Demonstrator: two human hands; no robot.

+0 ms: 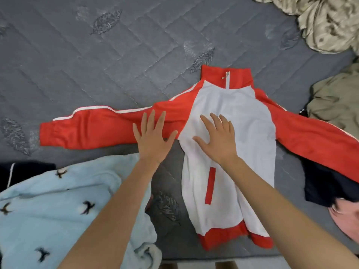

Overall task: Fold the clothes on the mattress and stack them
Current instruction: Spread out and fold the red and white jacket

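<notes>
Both arms reach forward and down, bare forearms nearly parallel, and both hands lie palm-down on a red-and-white track jacket (231, 121) spread front-up on the grey quilted mattress (81, 61). The left hand (153, 138) rests where the outstretched sleeve (93, 129) meets the body, its fingers (153, 118) straight, fanned apart and pointing away from the person; they grip nothing, only press flat on the red cloth. That sleeve runs out well to the left of these fingers. The right hand (218, 140) lies just beside it on the white chest panel, its fingers (215, 121) likewise straight and spread, flat on the cloth and holding nothing. Beyond these fingertips stands the red collar (226, 74) with its zip closed; to their right the other sleeve (310, 133) slopes away, its far end lying over a dark garment (326, 189). Behind the left wrist, towards the person, a pale blue fleece garment (48, 206) with dark bird shapes lies crumpled. Far past the right fingers are a camouflage cloth (326, 22) and an olive garment (338, 98).
</notes>
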